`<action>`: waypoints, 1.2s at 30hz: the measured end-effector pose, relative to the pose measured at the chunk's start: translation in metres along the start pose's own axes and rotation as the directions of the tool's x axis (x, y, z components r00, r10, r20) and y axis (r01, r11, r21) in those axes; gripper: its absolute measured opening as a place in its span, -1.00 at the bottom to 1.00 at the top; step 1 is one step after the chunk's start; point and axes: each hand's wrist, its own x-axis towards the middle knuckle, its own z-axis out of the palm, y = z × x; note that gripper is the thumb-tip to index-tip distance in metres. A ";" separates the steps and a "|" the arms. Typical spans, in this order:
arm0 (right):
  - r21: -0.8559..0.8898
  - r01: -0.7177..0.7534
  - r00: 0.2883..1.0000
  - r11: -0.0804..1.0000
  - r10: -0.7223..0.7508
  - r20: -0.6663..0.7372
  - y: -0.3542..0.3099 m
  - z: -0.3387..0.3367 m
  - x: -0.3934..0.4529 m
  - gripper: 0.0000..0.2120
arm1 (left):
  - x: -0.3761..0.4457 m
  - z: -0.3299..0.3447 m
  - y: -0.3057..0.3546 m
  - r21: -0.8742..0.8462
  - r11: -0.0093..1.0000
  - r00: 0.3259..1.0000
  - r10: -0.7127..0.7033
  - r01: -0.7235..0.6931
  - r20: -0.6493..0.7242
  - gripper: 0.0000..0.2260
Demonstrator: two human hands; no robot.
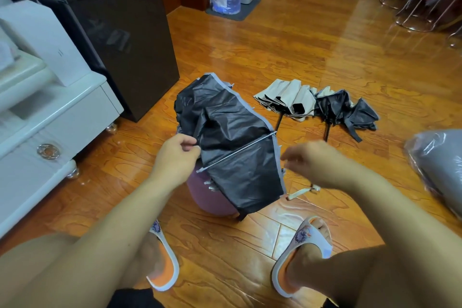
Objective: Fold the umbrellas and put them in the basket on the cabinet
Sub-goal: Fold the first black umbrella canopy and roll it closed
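Pinching the black canopy at its edge, the left hand (175,155) holds the umbrella (232,137) up over the floor (300,57), between the knees. Right of this grip, the right hand (312,162) is blurred; its fingers look curled, but I cannot tell if they hold anything. One rib (237,151) runs from the grip toward the far rim. This umbrella is collapsed but not yet folded neat. Beyond the grip, to the right, two other umbrellas (317,105) lie loose on the floor. I judge the task is at an early stage: no basket is visible.
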 end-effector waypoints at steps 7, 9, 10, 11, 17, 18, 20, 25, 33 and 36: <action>0.380 -0.047 0.962 0.924 0.144 -0.233 -0.048 -0.017 0.103 -0.60 | 0.010 0.017 0.000 -0.114 0.990 0.996 -0.074 0.080 0.054 -0.73; 0.420 -0.070 0.965 0.905 0.167 -0.200 -0.056 -0.017 0.126 -0.50 | 0.013 0.020 -0.002 -0.146 0.984 0.994 -0.093 0.101 0.062 -0.75; 0.438 -0.088 0.967 0.895 0.182 -0.177 -0.057 -0.016 0.135 -0.48 | 0.014 0.020 -0.002 -0.143 0.984 0.994 -0.096 0.104 0.060 -0.76; 0.450 -0.105 0.967 0.887 0.198 -0.163 -0.058 -0.015 0.143 -0.47 | 0.015 0.021 -0.002 -0.137 0.985 0.994 -0.098 0.105 0.057 -0.76; 0.592 -0.002 0.936 0.806 0.210 -0.283 -0.061 -0.027 0.159 -0.62 | 0.017 0.015 0.004 -0.190 0.978 0.996 -0.081 0.088 0.042 -0.75; 0.630 0.033 0.940 0.776 0.191 -0.284 -0.062 -0.031 0.155 -0.66 | 0.016 0.014 0.006 -0.204 0.975 0.996 -0.084 0.091 0.044 -0.74; 0.666 0.097 0.959 0.739 0.110 -0.262 -0.064 -0.036 0.143 -0.71 | 0.015 0.010 0.007 -0.238 0.966 0.994 -0.097 0.105 0.047 -0.77; 0.552 0.180 0.908 0.814 0.078 -0.411 -0.050 -0.037 0.108 -0.81 | 0.002 0.012 0.013 -0.213 0.974 0.996 -0.071 0.079 0.046 -0.95; 0.473 0.086 0.839 0.877 0.192 -0.509 -0.047 -0.036 0.076 -0.87 | -0.040 0.009 0.023 -0.122 0.987 0.995 0.097 -0.100 -0.030 -0.90; 0.594 0.119 0.867 0.796 0.208 -0.452 -0.048 -0.043 0.063 -0.85 | -0.052 0.011 0.020 -0.110 0.982 0.986 0.148 -0.155 -0.071 -0.85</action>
